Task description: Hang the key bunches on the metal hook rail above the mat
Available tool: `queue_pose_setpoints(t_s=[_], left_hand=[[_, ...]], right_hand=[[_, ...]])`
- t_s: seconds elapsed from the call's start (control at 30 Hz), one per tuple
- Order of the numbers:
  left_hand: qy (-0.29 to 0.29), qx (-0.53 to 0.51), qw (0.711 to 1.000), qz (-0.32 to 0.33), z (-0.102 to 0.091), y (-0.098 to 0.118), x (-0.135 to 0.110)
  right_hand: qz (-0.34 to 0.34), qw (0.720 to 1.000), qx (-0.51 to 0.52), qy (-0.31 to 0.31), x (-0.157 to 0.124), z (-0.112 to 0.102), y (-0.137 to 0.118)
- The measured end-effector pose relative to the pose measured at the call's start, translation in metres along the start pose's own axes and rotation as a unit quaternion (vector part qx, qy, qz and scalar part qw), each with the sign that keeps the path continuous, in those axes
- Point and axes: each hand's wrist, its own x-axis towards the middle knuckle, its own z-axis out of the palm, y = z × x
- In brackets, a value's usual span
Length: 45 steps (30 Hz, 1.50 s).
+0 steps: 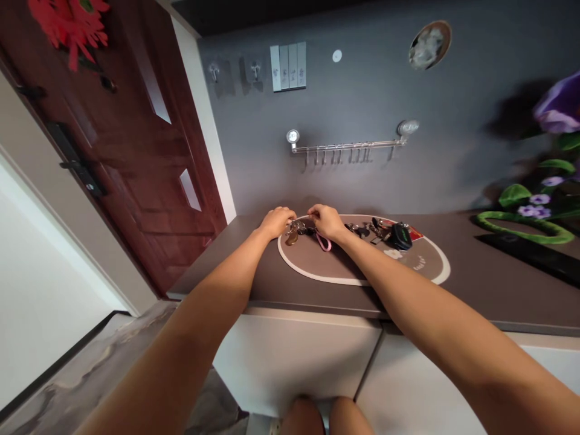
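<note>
A bunch of keys (298, 227) with a brown fob (292, 239) is on the oval mat (335, 269). My left hand (274, 222) is at its left side, fingers curled closed on the keys. Just to the right, my right hand (328, 221) is closed, thumb and fingertips pinched near the mat's back edge; what they hold is too small to tell. A pink wrist strap (324, 243) shows below that hand. More keys (360, 229) and a black pouch (400, 235) lie farther right on the mat.
A clear rail with hooks (347, 147) is mounted on the grey wall behind the counter (466, 302). Purple artificial flowers (537, 205) and a long black object (534, 257) occupy the right end. A dark red door (149, 151) stands at left.
</note>
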Motion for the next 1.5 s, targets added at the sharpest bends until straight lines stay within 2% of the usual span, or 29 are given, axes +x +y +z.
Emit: queue_pose_setpoints(t_s=[0.13,0.33,0.53,0.7,0.97,1.2,1.5], left_hand=[[-0.013,0.056,0.998,-0.001,0.001,0.000,-0.002],[-0.028,0.055,0.998,-0.024,0.001,0.003,-0.003],[-0.010,0.060,0.998,-0.024,0.003,0.002,-0.003],[0.029,0.081,0.996,0.012,-0.007,0.008,-0.004],[0.046,0.115,0.991,0.046,-0.026,0.012,-0.006],[0.076,0.065,0.994,0.051,-0.032,0.016,-0.007],[0.104,0.044,0.992,0.064,-0.041,0.026,-0.008]], right_hand=[[0.013,1.000,-0.005,-0.010,0.000,0.001,0.000],[0.030,0.999,0.001,-0.030,-0.002,0.002,-0.001],[0.029,0.999,0.000,-0.033,-0.002,0.001,-0.002],[0.026,0.999,0.000,-0.035,-0.003,-0.001,-0.004],[0.009,0.999,-0.004,-0.039,-0.002,-0.001,-0.006],[-0.003,0.999,-0.004,-0.043,-0.002,-0.005,-0.008],[0.012,0.996,0.087,-0.012,-0.004,-0.010,-0.019]])
